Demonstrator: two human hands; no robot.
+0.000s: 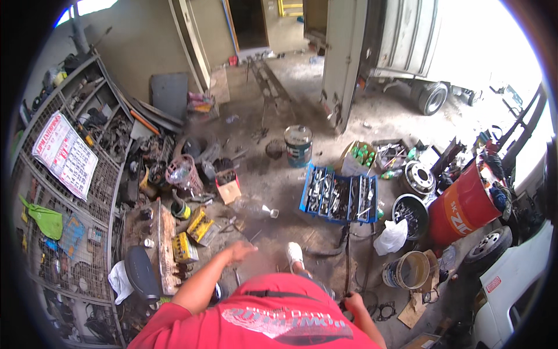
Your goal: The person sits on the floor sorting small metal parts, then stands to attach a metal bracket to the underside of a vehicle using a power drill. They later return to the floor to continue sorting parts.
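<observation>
My left hand (239, 251) reaches forward over the dirty concrete floor with the fingers loosely apart and nothing in it. Nearest to it are two yellow boxes (200, 225) and a clear plastic bottle (256, 208) lying on the floor. My right hand (352, 302) is low at my side, closed around the lower end of a thin dark rod (347, 256) that stands up from it. My white shoe (294, 254) shows between the hands. A blue tool tray (337, 198) full of sockets and wrenches lies ahead of the rod.
A metal shelf rack (87, 192) with a hanging calendar lines the left side. A paint can (298, 145), a pink basket (181, 171), a red barrel (465, 209), wheel rims (417, 177), a white bag (390, 237) and a bucket (407, 270) crowd the floor. A truck (407, 41) stands behind.
</observation>
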